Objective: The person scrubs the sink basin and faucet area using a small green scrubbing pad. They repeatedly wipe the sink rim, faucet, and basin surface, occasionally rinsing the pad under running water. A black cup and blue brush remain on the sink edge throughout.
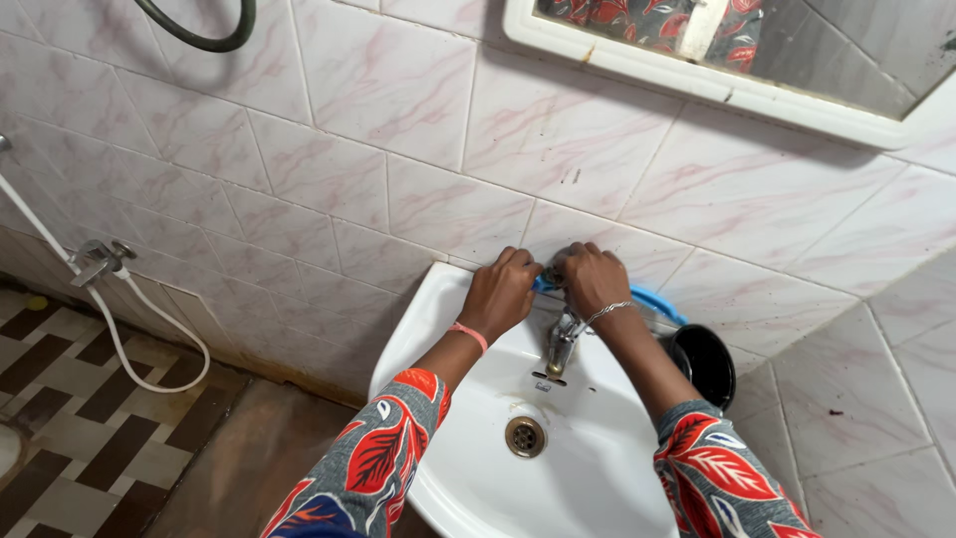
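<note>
Both my hands are at the back rim of a white wall-mounted washbasin point(597, 468). My left hand point(501, 291) is curled closed beside the top of the metal tap point(560, 344), with a pink band on its wrist. My right hand point(590, 279) is closed over the tap's head and wears a thin chain bracelet. A blue strip point(657, 299) runs along the back rim behind the hands; whether a hand grips it is hidden. The drain point(525, 435) lies in the middle of the bowl. Red leaf-patterned sleeves cover both my forearms.
A black round container point(705, 364) sits on the basin's right corner. Pink marbled wall tiles point(398, 120) surround the basin. A white-framed mirror point(757, 70) hangs above. A white hose and wall valve point(100, 261) are at left, over a brown patterned floor point(90, 438).
</note>
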